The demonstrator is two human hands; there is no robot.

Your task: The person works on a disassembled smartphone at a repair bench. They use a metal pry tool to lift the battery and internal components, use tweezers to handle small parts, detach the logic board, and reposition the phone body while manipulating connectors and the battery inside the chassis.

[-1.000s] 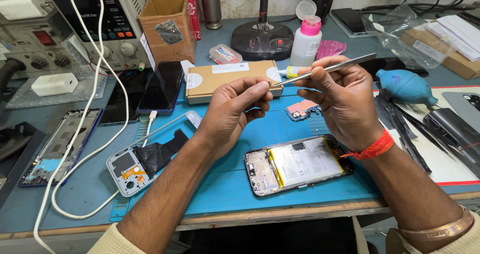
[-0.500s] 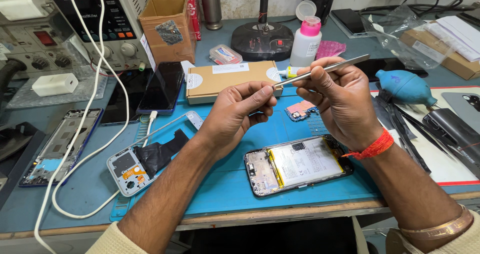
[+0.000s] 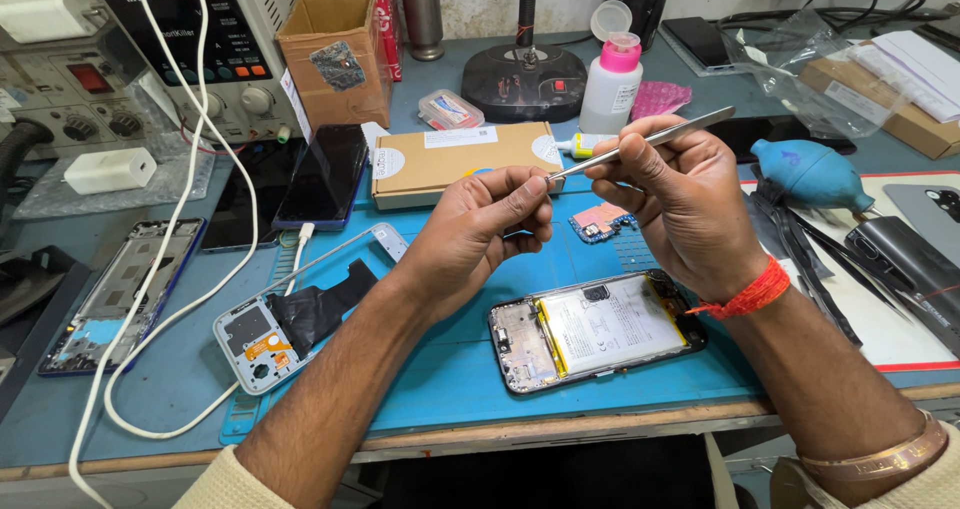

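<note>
Item in hand: metal tweezers, pinched in the right hand, tips meeting the left hand above the worktop. The left hand's fingers are closed at the tweezer tips; whatever small part sits between them is too small to make out.

Step, as I judge it: a tiny piece being passed or picked between fingertips and tweezers. The next move calls for a steady, light pinch so nothing drops.

Directly below: opened phone, back off, battery showing, lying flat on the blue mat. Just beyond the hands: small circuit board, cardboard box.

Left: detached back cover, phone frame, white cable, power supply.

Right: blue air blower, pink-capped bottle.

Worktop: crowded repair bench set against a wall.
</note>
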